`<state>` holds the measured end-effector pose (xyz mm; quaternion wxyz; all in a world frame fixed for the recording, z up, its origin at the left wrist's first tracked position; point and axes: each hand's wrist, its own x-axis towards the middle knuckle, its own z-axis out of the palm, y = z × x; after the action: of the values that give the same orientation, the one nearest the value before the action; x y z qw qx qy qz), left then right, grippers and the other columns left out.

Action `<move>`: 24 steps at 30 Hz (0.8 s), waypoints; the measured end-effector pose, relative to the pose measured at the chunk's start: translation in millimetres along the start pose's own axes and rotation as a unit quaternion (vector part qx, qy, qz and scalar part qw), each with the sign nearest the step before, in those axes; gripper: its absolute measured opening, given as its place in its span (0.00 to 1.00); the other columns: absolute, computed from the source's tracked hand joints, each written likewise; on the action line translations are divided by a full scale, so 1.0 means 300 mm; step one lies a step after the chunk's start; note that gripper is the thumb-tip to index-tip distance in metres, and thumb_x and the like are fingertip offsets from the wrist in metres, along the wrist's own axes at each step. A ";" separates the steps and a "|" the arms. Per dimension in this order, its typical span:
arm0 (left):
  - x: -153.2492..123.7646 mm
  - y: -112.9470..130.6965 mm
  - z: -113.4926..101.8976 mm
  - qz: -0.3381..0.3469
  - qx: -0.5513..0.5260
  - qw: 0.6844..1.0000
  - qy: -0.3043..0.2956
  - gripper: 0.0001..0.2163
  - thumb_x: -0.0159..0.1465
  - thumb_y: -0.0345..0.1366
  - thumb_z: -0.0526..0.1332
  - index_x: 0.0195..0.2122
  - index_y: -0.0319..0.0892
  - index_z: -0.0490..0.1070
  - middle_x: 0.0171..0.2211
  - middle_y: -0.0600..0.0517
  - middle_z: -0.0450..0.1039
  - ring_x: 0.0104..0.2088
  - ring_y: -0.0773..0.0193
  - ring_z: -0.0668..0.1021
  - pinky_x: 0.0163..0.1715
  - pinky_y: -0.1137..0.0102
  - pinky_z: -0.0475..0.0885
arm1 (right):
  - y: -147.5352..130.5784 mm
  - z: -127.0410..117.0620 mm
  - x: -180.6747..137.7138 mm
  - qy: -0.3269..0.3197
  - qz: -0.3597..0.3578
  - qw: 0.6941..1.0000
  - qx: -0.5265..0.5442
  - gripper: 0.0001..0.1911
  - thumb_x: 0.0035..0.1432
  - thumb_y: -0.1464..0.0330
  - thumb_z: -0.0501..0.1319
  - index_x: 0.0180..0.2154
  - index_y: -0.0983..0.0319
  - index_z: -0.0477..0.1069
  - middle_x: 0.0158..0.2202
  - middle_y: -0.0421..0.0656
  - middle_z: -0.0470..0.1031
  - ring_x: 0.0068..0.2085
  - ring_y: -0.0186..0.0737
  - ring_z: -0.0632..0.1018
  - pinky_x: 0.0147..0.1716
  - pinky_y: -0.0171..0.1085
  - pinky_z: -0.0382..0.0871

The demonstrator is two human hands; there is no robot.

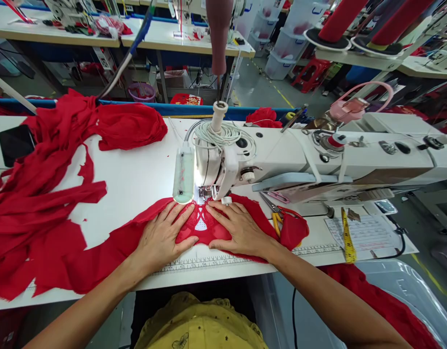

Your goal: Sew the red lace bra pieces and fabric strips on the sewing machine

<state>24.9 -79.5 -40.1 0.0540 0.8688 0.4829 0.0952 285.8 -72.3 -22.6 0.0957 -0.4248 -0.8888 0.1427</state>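
A red lace-and-knit fabric piece (205,228) lies flat on the white sewing table (136,179), its far edge under the presser foot (206,193) of a white sewing machine (299,155). My left hand (163,237) lies flat on the fabric's left side, fingers stretched toward the needle. My right hand (239,230) presses flat on the right side, fingers pointing left toward the foot. Both hands hold the cloth down and grip nothing.
A heap of red fabric pieces (38,194) covers the table's left side. Yellow-handled scissors (276,213) and a yellow tape measure (348,240) lie right of my hands. A dark phone (14,143) sits far left. A clear plastic bin (401,291) stands at lower right.
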 end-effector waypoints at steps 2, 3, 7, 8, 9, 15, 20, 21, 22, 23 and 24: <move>-0.001 0.001 -0.001 -0.001 0.003 1.000 0.001 0.33 0.67 0.56 0.56 0.70 0.47 0.54 0.69 0.48 0.58 0.66 0.46 0.62 0.56 0.54 0.71 | 0.000 0.000 0.000 0.000 0.001 1.000 0.001 0.48 0.56 0.45 0.65 0.69 0.60 0.55 0.65 0.54 0.64 0.61 0.56 0.66 0.60 0.55 0.60; -0.001 0.001 -0.001 0.000 0.003 1.000 0.002 0.33 0.67 0.56 0.56 0.70 0.47 0.54 0.69 0.48 0.58 0.66 0.46 0.62 0.56 0.54 0.71 | 0.000 0.000 0.000 0.000 0.001 1.000 0.001 0.48 0.56 0.45 0.65 0.69 0.60 0.55 0.65 0.54 0.64 0.61 0.56 0.66 0.60 0.55 0.60; -0.001 0.002 -0.005 0.003 0.002 1.000 0.003 0.33 0.68 0.55 0.55 0.70 0.47 0.55 0.69 0.48 0.57 0.66 0.45 0.63 0.56 0.53 0.71 | 0.003 0.002 0.000 0.002 -0.004 1.000 0.001 0.47 0.56 0.45 0.65 0.69 0.59 0.55 0.65 0.53 0.64 0.61 0.56 0.66 0.60 0.55 0.60; 0.000 0.003 -0.005 0.003 0.003 1.000 0.003 0.33 0.68 0.55 0.56 0.70 0.47 0.55 0.69 0.48 0.57 0.66 0.45 0.63 0.56 0.53 0.71 | 0.004 0.002 0.000 0.004 -0.006 1.000 0.000 0.47 0.56 0.45 0.65 0.69 0.60 0.55 0.65 0.53 0.63 0.62 0.56 0.66 0.61 0.55 0.60; 0.000 0.003 -0.006 0.003 0.005 1.000 0.004 0.33 0.67 0.55 0.56 0.70 0.47 0.55 0.69 0.48 0.57 0.66 0.45 0.63 0.56 0.54 0.71 | 0.004 0.003 -0.001 0.006 -0.008 1.000 -0.001 0.47 0.56 0.45 0.65 0.68 0.61 0.56 0.65 0.53 0.63 0.62 0.56 0.65 0.61 0.55 0.59; 0.001 0.003 -0.010 0.003 0.010 1.000 -0.004 0.33 0.68 0.55 0.56 0.70 0.47 0.54 0.70 0.48 0.57 0.66 0.45 0.63 0.55 0.53 0.72 | 0.005 0.007 -0.002 0.013 -0.009 1.000 0.003 0.48 0.56 0.45 0.65 0.69 0.60 0.54 0.65 0.53 0.63 0.62 0.56 0.65 0.60 0.56 0.60; -0.001 0.004 -0.008 0.005 -0.002 1.000 0.008 0.33 0.68 0.55 0.56 0.70 0.47 0.54 0.69 0.47 0.57 0.67 0.45 0.62 0.58 0.52 0.69 | 0.006 0.011 -0.003 0.015 -0.009 1.000 0.001 0.48 0.56 0.46 0.66 0.69 0.60 0.54 0.66 0.52 0.63 0.63 0.56 0.65 0.61 0.57 0.60; -0.001 0.004 -0.007 0.005 -0.005 1.000 0.011 0.33 0.68 0.55 0.56 0.70 0.47 0.54 0.69 0.47 0.57 0.67 0.46 0.62 0.58 0.53 0.69 | 0.006 0.011 -0.003 0.016 -0.009 1.000 0.000 0.48 0.56 0.46 0.66 0.69 0.59 0.54 0.66 0.52 0.63 0.63 0.56 0.65 0.61 0.58 0.60; -0.001 0.004 -0.007 0.005 -0.008 1.000 0.014 0.33 0.68 0.55 0.56 0.70 0.47 0.54 0.69 0.48 0.57 0.67 0.46 0.62 0.58 0.53 0.69 | 0.006 0.011 -0.003 0.017 -0.008 1.000 0.000 0.48 0.56 0.46 0.66 0.69 0.59 0.53 0.66 0.52 0.63 0.63 0.56 0.65 0.61 0.58 0.60; -0.002 0.004 -0.007 0.004 -0.009 1.000 0.015 0.33 0.68 0.55 0.56 0.70 0.48 0.54 0.69 0.48 0.57 0.67 0.46 0.62 0.58 0.53 0.69 | 0.005 0.011 -0.003 0.018 -0.008 1.000 0.000 0.48 0.55 0.46 0.66 0.69 0.58 0.53 0.66 0.52 0.63 0.63 0.56 0.65 0.61 0.58 0.60; -0.002 0.003 -0.007 0.004 -0.007 1.000 0.015 0.33 0.68 0.55 0.56 0.70 0.48 0.53 0.70 0.48 0.56 0.67 0.46 0.62 0.57 0.53 0.70 | 0.005 0.010 -0.003 0.018 -0.008 1.000 0.000 0.48 0.55 0.46 0.66 0.69 0.58 0.54 0.66 0.52 0.63 0.64 0.56 0.65 0.61 0.58 0.60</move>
<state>25.0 -80.5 -38.0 0.0526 0.8687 0.4796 0.1117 286.6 -72.7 -26.0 0.1130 -0.4198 -0.8904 0.1347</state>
